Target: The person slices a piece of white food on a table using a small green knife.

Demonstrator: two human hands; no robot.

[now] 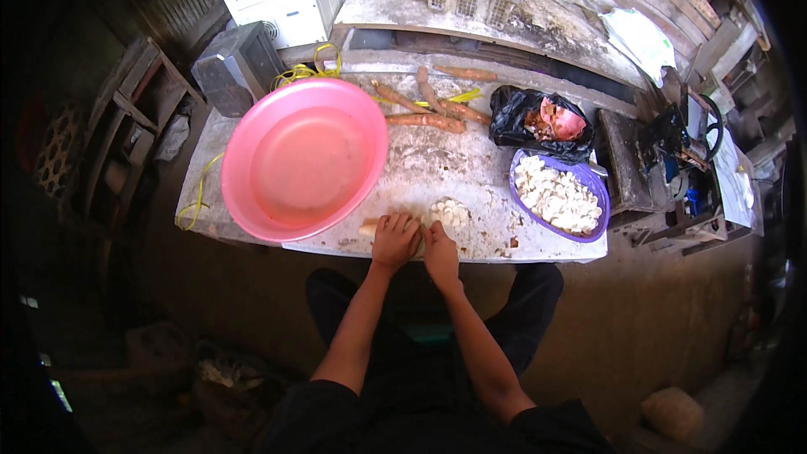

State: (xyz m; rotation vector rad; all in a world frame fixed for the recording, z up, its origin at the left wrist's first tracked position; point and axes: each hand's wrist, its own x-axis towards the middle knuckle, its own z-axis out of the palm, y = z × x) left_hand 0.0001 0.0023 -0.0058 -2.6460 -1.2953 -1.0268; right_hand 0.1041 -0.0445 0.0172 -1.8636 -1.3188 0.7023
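My left hand (397, 240) is closed over a pale peeled cassava root (367, 227), whose end sticks out on the left, at the table's near edge. Right beside it, my right hand (440, 254) is closed in a fist. What it grips is mostly hidden; a thin edge shows between the hands. A small heap of white cassava slices (450, 212) lies just beyond my right hand. To the right, a purple basin (603, 217) is filled with similar white pieces. Several unpeeled cassava roots (427, 122) lie farther back on the table.
A large pink basin (239, 202) stands on the table (471, 168) at the left. A black plastic bag (508, 122) with reddish peel sits behind the purple basin. Yellow strapping (202, 193), a grey box-shaped thing (239, 69) and a white appliance (282, 0) are at the back left.
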